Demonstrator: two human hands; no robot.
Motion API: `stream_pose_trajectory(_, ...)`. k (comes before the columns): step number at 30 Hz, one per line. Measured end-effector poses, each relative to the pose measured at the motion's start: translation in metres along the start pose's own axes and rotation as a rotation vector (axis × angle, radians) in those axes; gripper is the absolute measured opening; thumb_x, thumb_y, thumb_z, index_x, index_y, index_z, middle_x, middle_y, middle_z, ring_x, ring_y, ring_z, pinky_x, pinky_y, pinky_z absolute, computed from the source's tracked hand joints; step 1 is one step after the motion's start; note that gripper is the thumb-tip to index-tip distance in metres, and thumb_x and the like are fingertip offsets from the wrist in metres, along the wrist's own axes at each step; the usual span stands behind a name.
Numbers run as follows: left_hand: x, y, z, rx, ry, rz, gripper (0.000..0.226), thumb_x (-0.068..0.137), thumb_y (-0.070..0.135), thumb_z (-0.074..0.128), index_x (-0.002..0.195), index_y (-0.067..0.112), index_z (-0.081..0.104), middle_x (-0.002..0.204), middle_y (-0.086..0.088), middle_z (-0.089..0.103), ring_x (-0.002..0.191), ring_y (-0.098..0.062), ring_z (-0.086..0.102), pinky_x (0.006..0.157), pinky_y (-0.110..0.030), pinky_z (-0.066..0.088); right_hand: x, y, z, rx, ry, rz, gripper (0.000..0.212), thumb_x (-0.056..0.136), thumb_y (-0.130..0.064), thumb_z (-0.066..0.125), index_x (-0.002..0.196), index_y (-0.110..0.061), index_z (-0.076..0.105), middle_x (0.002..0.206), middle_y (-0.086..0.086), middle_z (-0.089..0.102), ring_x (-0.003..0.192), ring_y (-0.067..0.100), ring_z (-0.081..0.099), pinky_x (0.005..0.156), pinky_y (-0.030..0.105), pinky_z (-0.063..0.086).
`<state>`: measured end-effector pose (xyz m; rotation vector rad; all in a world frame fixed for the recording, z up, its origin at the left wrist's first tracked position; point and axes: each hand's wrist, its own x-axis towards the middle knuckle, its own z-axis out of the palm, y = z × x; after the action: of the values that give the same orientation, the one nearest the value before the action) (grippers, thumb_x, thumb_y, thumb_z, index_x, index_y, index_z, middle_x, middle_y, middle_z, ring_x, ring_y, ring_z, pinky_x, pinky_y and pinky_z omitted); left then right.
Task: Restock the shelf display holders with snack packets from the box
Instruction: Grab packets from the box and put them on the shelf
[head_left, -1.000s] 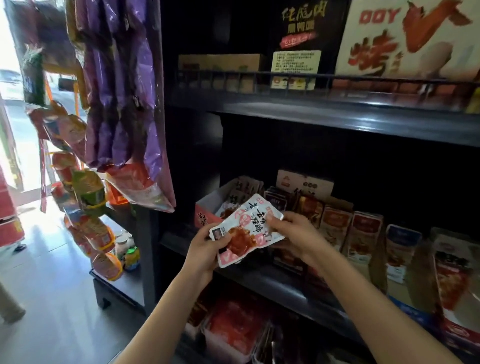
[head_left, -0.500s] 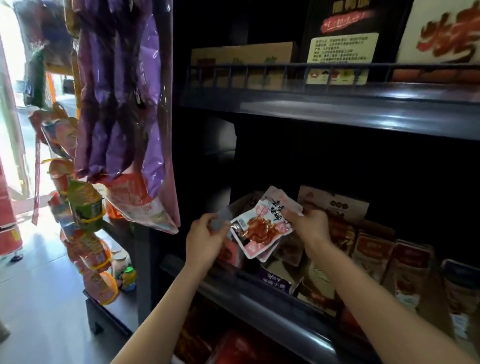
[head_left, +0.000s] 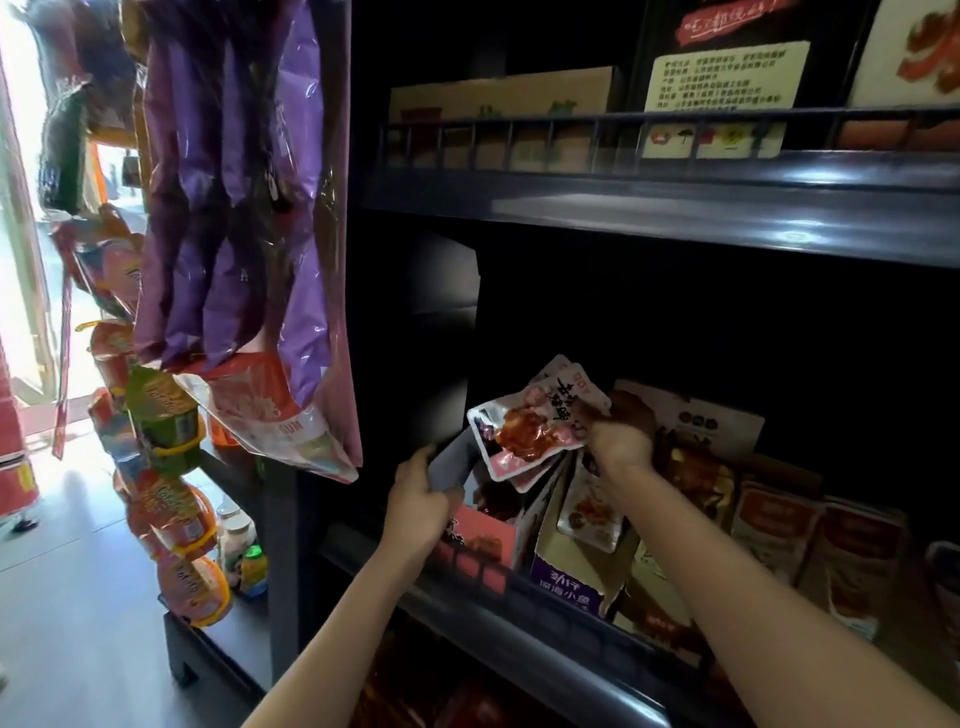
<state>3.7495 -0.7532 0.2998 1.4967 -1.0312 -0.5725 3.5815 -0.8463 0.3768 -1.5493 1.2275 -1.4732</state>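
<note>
My right hand grips a small fanned stack of white-and-pink snack packets with a red meat picture, held just above the leftmost display holder, a pink cardboard box on the middle shelf. My left hand is closed on that holder's grey upper flap at its left side. A purple-fronted holder with a silver packet stands directly right of it. The supply box is not in view.
More holders with red and brown packets line the shelf to the right. The dark upper shelf overhangs. Purple bags and strips of snack cups hang at the left, beside the shelf post. The lower shelf rail runs below my forearms.
Both hands have moved up and forward to the shelf. My left hand let go of the packets and took the holder's flap. My right hand now holds the stack alone above the holder.
</note>
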Motion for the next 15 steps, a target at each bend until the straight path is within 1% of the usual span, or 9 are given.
stream_pose_trajectory(1,-0.003,-0.002,0.001,-0.004,-0.002,0.006,0.062,0.088,0.009,0.060,0.144,0.015,0.033,0.135,-0.008,0.043,0.103,-0.017,0.052,0.070,-0.021,0.043,-0.002,0.000,0.000,-0.075,-0.035,-0.037,0.004,0.087,-0.003,0.064,0.091,-0.002,0.065,0.075,0.001,0.056,0.076,0.016,0.054,0.053,0.007,0.041)
stream_pose_trajectory(2,-0.006,-0.003,0.003,-0.004,-0.003,0.017,0.061,0.088,0.010,0.060,0.143,0.014,0.034,0.135,-0.009,0.043,0.104,-0.018,0.053,0.074,-0.024,0.043,-0.004,0.002,0.002,-0.144,-0.090,-0.060,0.014,0.086,-0.005,0.066,0.099,0.002,0.066,0.081,0.006,0.060,0.083,0.018,0.055,0.062,0.011,0.045)
stream_pose_trajectory(4,-0.009,-0.003,0.005,0.006,-0.002,0.025,0.061,0.088,0.012,0.061,0.143,0.014,0.034,0.135,-0.010,0.043,0.107,-0.021,0.053,0.083,-0.031,0.045,-0.010,0.005,0.006,-0.317,-0.242,-0.092,0.025,0.088,-0.013,0.066,0.110,-0.001,0.065,0.099,0.012,0.066,0.096,0.025,0.061,0.080,0.033,0.049)
stream_pose_trajectory(5,-0.009,-0.003,0.005,0.003,-0.001,0.019,0.062,0.088,0.014,0.063,0.143,0.014,0.034,0.136,-0.010,0.043,0.110,-0.022,0.053,0.088,-0.034,0.046,-0.014,0.006,0.008,-0.401,-0.293,-0.116,0.027,0.090,-0.018,0.064,0.114,-0.006,0.065,0.106,0.013,0.067,0.101,0.028,0.061,0.082,0.036,0.048)
stream_pose_trajectory(7,-0.010,-0.002,0.003,-0.022,-0.002,-0.003,0.066,0.086,0.019,0.065,0.144,0.015,0.033,0.136,-0.009,0.044,0.113,-0.023,0.053,0.096,-0.039,0.046,-0.020,0.006,0.012,-0.480,-0.311,-0.161,0.031,0.092,-0.025,0.061,0.121,-0.014,0.062,0.115,0.009,0.066,0.103,0.025,0.060,0.076,0.031,0.046)
stream_pose_trajectory(9,-0.011,-0.002,0.001,-0.042,-0.004,-0.023,0.069,0.085,0.023,0.068,0.144,0.015,0.032,0.138,-0.007,0.044,0.117,-0.023,0.051,0.098,-0.039,0.045,-0.024,0.006,0.014,-0.552,-0.312,-0.149,0.035,0.093,-0.030,0.060,0.125,-0.017,0.059,0.114,0.007,0.066,0.095,0.019,0.060,0.069,0.025,0.045)
stream_pose_trajectory(12,-0.013,-0.001,0.000,-0.035,-0.014,-0.019,0.069,0.086,0.025,0.068,0.144,0.016,0.033,0.142,-0.005,0.041,0.124,-0.022,0.046,0.102,-0.037,0.041,-0.025,0.013,0.018,-0.683,-0.315,-0.114,0.037,0.092,-0.035,0.059,0.125,-0.018,0.057,0.091,0.003,0.065,0.071,0.013,0.058,0.069,0.026,0.042)
stream_pose_trajectory(13,-0.013,-0.001,0.000,-0.035,-0.013,-0.010,0.068,0.086,0.025,0.068,0.144,0.017,0.033,0.142,-0.005,0.040,0.125,-0.022,0.045,0.102,-0.036,0.041,-0.023,0.015,0.020,-0.706,-0.315,-0.098,0.036,0.093,-0.035,0.059,0.124,-0.017,0.057,0.088,0.002,0.062,0.068,0.012,0.056,0.069,0.025,0.041)
stream_pose_trajectory(15,-0.014,-0.001,0.001,-0.045,-0.008,-0.002,0.066,0.086,0.024,0.068,0.143,0.017,0.035,0.142,-0.003,0.040,0.126,-0.021,0.044,0.102,-0.036,0.040,-0.021,0.017,0.023,-0.730,-0.339,-0.081,0.035,0.092,-0.033,0.060,0.122,-0.015,0.056,0.100,0.004,0.065,0.084,0.018,0.062,0.074,0.028,0.045)
